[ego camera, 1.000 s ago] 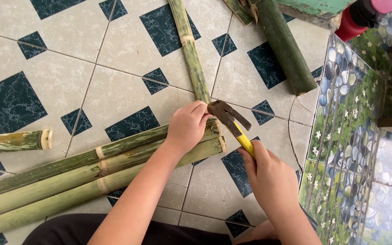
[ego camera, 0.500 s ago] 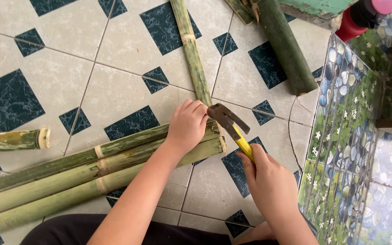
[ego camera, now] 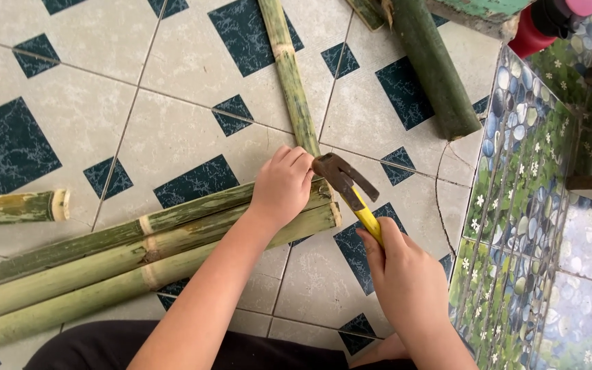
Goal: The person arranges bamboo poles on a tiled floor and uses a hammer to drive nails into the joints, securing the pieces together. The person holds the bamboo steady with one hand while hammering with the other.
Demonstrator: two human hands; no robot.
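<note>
Head view, looking straight down. Three long green bamboo poles [ego camera: 125,264] lie side by side on the tiled floor [ego camera: 173,116], cut ends together near frame centre, running down-left out of view. Left hand [ego camera: 284,186] is pressed palm-down over those ends, fingers curled over the top pole; judged a steadying hold, keeping the bundle from rolling or spreading. Whether anything small is pinched under the fingers cannot be told.

Right hand [ego camera: 405,284] is closed around the yellow handle of a claw hammer with a rusty brown steel head [ego camera: 342,177]. The head sits just beside the left fingertips, at the pole ends, handle angled down-right toward the wrist. Grip is low on the handle, which judged by position gives swing room.

Outward: a thinner single green bamboo stick [ego camera: 289,75] runs from the top edge down to the hand. A thick dark-green bamboo section [ego camera: 433,68] lies upper right. A short bamboo offcut [ego camera: 18,207] rests at the left edge, well apart. A pebble-and-flower patterned raised surface [ego camera: 536,205] borders the right side.
</note>
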